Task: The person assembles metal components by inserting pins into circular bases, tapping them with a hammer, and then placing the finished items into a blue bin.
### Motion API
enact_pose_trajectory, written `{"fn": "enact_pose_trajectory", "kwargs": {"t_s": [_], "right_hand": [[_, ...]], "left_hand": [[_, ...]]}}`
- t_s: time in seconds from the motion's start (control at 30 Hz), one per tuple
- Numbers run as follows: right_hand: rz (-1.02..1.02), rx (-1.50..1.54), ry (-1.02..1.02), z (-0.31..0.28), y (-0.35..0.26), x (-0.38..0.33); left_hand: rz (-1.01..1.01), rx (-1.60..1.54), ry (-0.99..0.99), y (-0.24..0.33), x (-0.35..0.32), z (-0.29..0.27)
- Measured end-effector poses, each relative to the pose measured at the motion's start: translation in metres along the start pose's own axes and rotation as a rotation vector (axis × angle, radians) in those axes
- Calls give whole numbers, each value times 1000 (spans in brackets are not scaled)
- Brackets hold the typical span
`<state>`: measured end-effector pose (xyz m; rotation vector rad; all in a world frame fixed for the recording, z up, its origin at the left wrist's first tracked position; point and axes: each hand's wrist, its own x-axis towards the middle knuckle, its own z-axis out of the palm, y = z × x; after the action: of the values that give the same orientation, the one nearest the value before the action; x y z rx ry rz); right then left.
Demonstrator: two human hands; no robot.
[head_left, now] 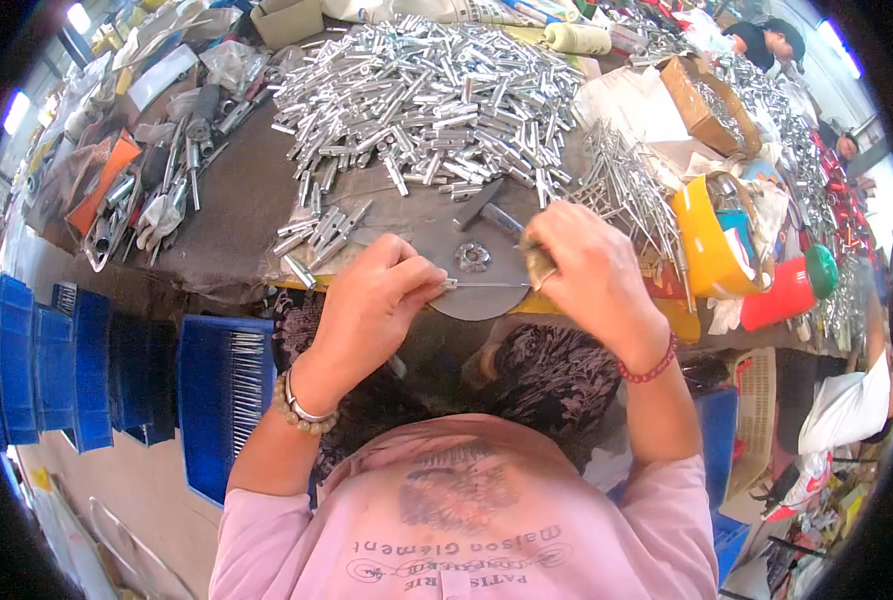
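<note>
In the left hand's fingers [406, 268], a small metal piece [451, 284] is pinched; by the right hand [588, 268], a thin rod [491, 286] is gripped, seemingly for alignment.

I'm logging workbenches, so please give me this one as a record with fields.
Left hand: pinching a small silver piece
Right hand: holding a thin rod that reaches toward it
Under rod: grey round plate
At plate: gear-shaped metal part, hammer
Behind: heap of silver parts
Right: yellow container, red-and-green container
Lower left: blue bins
</note>
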<state>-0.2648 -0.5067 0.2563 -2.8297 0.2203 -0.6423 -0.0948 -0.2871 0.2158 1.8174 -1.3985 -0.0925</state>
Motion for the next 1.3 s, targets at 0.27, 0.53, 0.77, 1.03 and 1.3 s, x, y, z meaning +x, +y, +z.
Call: {"fn": "enact_pose_trajectory", "kwargs": {"t_s": [0.27, 0.53, 0.77, 1.03, 1.3], "right_hand": [[-156, 208, -22, 30, -38, 19], [-98, 316, -38, 31, -30, 12], [-90, 356, -135, 25, -33, 19], [-222, 314, -168, 21, -31, 28], [-234, 177, -174, 20, -40, 26]], "left_hand": [[67, 69, 24, -3, 1, 2], [46, 50, 24, -3, -1, 1], [49, 54, 19, -6, -3, 1], [53, 65, 19, -6, -2, 2], [28, 17, 33, -5, -2, 4]]}}
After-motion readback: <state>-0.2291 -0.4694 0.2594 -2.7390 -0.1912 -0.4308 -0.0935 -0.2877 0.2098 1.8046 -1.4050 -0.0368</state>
